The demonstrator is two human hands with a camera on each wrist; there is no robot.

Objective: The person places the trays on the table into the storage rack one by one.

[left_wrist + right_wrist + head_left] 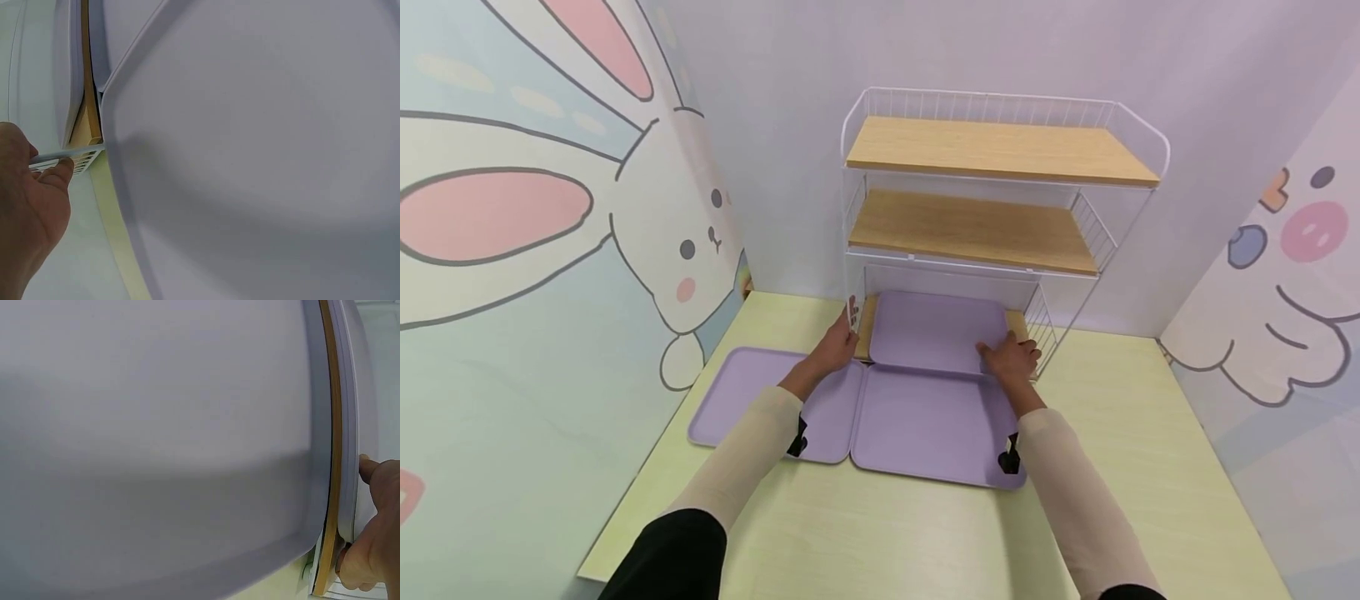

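Note:
A white wire shelf rack (985,268) with wooden boards stands at the back of the table. My left hand (837,340) holds the rack's side wire at the lower left; in the left wrist view thumb and fingers pinch that white rail (69,153). On the bottom board lies a purple tray (936,329). My right hand (1013,360) grips this tray at its right front corner, thumb over the rim and fingers down along the outside, as the right wrist view shows. Two more purple trays lie in front, one at the left (741,392) and one in the middle (925,429).
The rack's middle board (973,229) and top board (1000,150) hang above the bottom tray. A pale yellow table (880,533) runs under everything. Cartoon-printed curtains (550,350) stand at the left and right, with a plain lilac curtain (760,167) behind.

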